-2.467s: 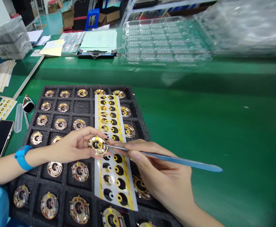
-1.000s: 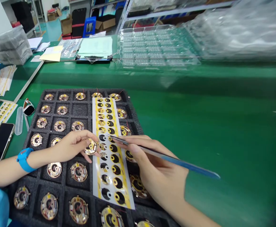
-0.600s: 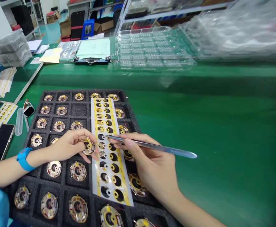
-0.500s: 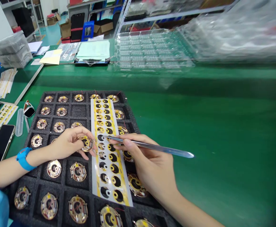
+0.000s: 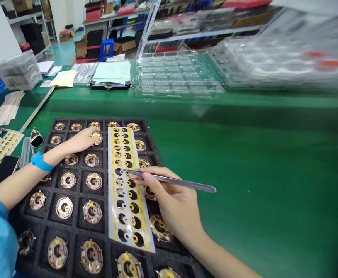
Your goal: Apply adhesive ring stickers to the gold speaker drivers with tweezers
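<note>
My left hand (image 5: 83, 139) reaches to the far part of a black foam tray (image 5: 78, 200), its fingers closed on the edge of a round gold-coloured watch part (image 5: 97, 138) at one of the compartments. Whether the part rests on the compartment floor I cannot tell. My right hand (image 5: 176, 197) grips metal tweezers (image 5: 183, 182), whose tips touch or hover just over a sheet of black and yellow stickers (image 5: 113, 216). This sheet lies lengthwise across the tray. Similar round parts (image 5: 64, 207) sit in many of the other compartments.
Left of the tray lie a smartwatch (image 5: 36, 139), a clear plastic tube (image 5: 25, 152), a phone (image 5: 5, 170) and another sticker sheet (image 5: 3, 148). Along the back stand a clipboard (image 5: 112, 72), clear plastic trays (image 5: 177, 73) and a blurred pile of plastic packaging (image 5: 273, 65).
My left hand has moved away from beside the sticker sheet to a far compartment, carrying the watch part. My right hand keeps the tweezers at the same sticker. The camera view has shifted slightly.
</note>
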A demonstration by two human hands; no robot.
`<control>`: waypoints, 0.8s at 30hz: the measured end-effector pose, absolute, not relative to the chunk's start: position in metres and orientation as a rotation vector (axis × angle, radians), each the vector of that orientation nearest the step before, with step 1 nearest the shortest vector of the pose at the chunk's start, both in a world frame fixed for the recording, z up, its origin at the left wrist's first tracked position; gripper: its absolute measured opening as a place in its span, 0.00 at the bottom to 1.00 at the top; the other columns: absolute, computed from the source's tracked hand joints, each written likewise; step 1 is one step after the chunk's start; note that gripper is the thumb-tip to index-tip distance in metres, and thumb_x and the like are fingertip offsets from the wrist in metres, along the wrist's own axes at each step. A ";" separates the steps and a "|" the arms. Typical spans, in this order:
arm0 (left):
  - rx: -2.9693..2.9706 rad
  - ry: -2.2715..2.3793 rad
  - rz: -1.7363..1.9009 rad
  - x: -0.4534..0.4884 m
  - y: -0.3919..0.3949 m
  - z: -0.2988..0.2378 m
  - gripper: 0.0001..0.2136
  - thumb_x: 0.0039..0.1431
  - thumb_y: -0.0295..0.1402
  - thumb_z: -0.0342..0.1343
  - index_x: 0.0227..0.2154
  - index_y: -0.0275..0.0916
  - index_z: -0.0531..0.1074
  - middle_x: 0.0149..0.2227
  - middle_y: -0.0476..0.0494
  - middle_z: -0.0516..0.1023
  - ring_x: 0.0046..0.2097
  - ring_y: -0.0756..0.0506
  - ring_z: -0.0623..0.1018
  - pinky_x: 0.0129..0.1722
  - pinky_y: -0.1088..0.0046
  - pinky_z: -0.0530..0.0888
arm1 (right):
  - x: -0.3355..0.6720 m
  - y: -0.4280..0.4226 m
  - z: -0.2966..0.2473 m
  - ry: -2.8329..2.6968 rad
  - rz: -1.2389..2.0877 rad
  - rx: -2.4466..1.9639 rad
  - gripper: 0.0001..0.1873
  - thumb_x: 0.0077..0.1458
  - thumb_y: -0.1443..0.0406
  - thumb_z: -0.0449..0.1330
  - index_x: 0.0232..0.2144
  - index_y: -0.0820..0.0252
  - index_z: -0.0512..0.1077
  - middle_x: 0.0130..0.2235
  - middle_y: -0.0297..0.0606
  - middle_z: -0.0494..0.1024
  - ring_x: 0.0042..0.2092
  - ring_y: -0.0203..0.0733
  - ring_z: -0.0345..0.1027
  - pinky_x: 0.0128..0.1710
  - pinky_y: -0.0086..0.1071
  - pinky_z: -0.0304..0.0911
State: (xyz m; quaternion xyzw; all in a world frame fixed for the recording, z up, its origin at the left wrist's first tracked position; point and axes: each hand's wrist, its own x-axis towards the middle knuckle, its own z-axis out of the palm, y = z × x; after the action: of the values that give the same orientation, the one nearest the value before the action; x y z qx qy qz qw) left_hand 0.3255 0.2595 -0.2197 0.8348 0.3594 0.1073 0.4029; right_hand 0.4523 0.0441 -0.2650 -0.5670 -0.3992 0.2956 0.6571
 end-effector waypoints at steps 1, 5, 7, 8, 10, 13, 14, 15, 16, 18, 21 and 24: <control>2.151 0.903 0.281 0.321 0.257 -0.217 0.14 0.53 0.24 0.51 0.44 0.34 0.71 0.47 0.39 0.74 0.45 0.43 0.76 0.49 0.62 0.73 | 0.452 0.044 -0.265 -0.901 0.667 -1.282 0.17 0.56 0.50 0.66 0.34 0.57 0.76 0.34 0.38 0.79 0.35 0.41 0.77 0.36 0.30 0.75; 2.485 0.907 0.323 0.297 0.244 -0.208 0.07 0.57 0.29 0.52 0.36 0.36 0.73 0.43 0.40 0.73 0.47 0.41 0.73 0.53 0.58 0.68 | 0.452 0.045 -0.265 -0.889 0.661 -1.261 0.15 0.56 0.51 0.66 0.34 0.57 0.76 0.36 0.38 0.79 0.36 0.41 0.77 0.36 0.28 0.75; 2.650 0.912 0.215 0.287 0.237 -0.209 0.06 0.57 0.34 0.56 0.30 0.36 0.72 0.36 0.42 0.71 0.43 0.40 0.72 0.49 0.59 0.69 | 0.452 0.046 -0.266 -0.895 0.663 -1.251 0.15 0.57 0.52 0.66 0.34 0.57 0.76 0.35 0.38 0.79 0.35 0.40 0.77 0.35 0.29 0.76; 2.670 0.914 0.164 0.283 0.234 -0.212 0.07 0.55 0.35 0.59 0.28 0.36 0.72 0.34 0.43 0.70 0.42 0.40 0.72 0.48 0.60 0.69 | 0.452 0.046 -0.266 -0.901 0.665 -1.246 0.14 0.57 0.52 0.66 0.34 0.57 0.76 0.35 0.38 0.79 0.35 0.40 0.77 0.36 0.29 0.76; 2.594 0.904 0.138 0.278 0.230 -0.218 0.10 0.49 0.35 0.65 0.26 0.36 0.70 0.33 0.44 0.68 0.42 0.39 0.71 0.47 0.60 0.68 | 0.451 0.046 -0.266 -0.927 0.649 -1.235 0.12 0.58 0.54 0.65 0.35 0.56 0.76 0.36 0.37 0.79 0.35 0.40 0.77 0.37 0.29 0.76; 2.463 0.854 0.201 0.278 0.227 -0.221 0.10 0.47 0.31 0.65 0.25 0.37 0.68 0.31 0.46 0.67 0.41 0.41 0.70 0.46 0.62 0.68 | 0.451 0.045 -0.267 -0.971 0.599 -1.223 0.09 0.60 0.56 0.64 0.36 0.54 0.77 0.38 0.36 0.79 0.37 0.40 0.77 0.37 0.29 0.75; 2.447 0.838 0.206 0.279 0.225 -0.220 0.08 0.50 0.31 0.63 0.25 0.38 0.67 0.30 0.47 0.67 0.39 0.43 0.70 0.44 0.64 0.69 | 0.451 0.044 -0.267 -0.987 0.573 -1.222 0.08 0.60 0.56 0.64 0.37 0.53 0.77 0.38 0.36 0.79 0.38 0.40 0.76 0.37 0.30 0.75; 2.410 0.825 0.218 0.281 0.221 -0.219 0.07 0.53 0.31 0.60 0.26 0.38 0.66 0.30 0.48 0.68 0.36 0.45 0.70 0.41 0.66 0.70 | 0.451 0.043 -0.267 -1.005 0.541 -1.220 0.07 0.61 0.58 0.63 0.37 0.52 0.77 0.38 0.36 0.79 0.38 0.40 0.76 0.38 0.30 0.75; 2.319 0.805 0.244 0.282 0.217 -0.216 0.06 0.55 0.31 0.57 0.27 0.38 0.65 0.30 0.48 0.69 0.34 0.47 0.71 0.37 0.69 0.71 | 0.451 0.042 -0.266 -1.030 0.504 -1.214 0.05 0.62 0.59 0.62 0.38 0.51 0.77 0.39 0.36 0.79 0.39 0.40 0.75 0.39 0.31 0.74; 1.975 0.732 0.296 0.285 0.204 -0.212 0.05 0.59 0.31 0.52 0.30 0.39 0.61 0.30 0.49 0.71 0.31 0.50 0.72 0.31 0.72 0.73 | 0.451 0.039 -0.265 -1.098 0.399 -1.179 0.06 0.64 0.65 0.60 0.41 0.49 0.77 0.40 0.35 0.78 0.42 0.40 0.74 0.43 0.32 0.72; 1.359 0.589 0.276 0.288 0.181 -0.213 0.06 0.59 0.32 0.52 0.32 0.40 0.59 0.30 0.48 0.74 0.32 0.50 0.76 0.30 0.73 0.75 | 0.449 0.034 -0.261 -1.247 0.257 -1.120 0.15 0.62 0.73 0.58 0.45 0.49 0.75 0.42 0.35 0.78 0.45 0.41 0.73 0.45 0.35 0.71; 1.096 0.544 0.156 0.288 0.169 -0.221 0.09 0.57 0.28 0.56 0.40 0.38 0.62 0.31 0.49 0.77 0.32 0.50 0.79 0.35 0.72 0.76 | 0.448 0.030 -0.256 -1.467 0.157 -1.104 0.19 0.59 0.76 0.58 0.48 0.52 0.74 0.44 0.38 0.78 0.44 0.43 0.74 0.40 0.34 0.74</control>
State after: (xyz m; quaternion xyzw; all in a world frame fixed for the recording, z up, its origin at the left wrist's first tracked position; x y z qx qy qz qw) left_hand 0.2878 0.1695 -0.2206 0.5141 0.2551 0.0732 0.8156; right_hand 0.4476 0.0299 -0.2563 -0.4771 -0.6339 0.0679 0.6049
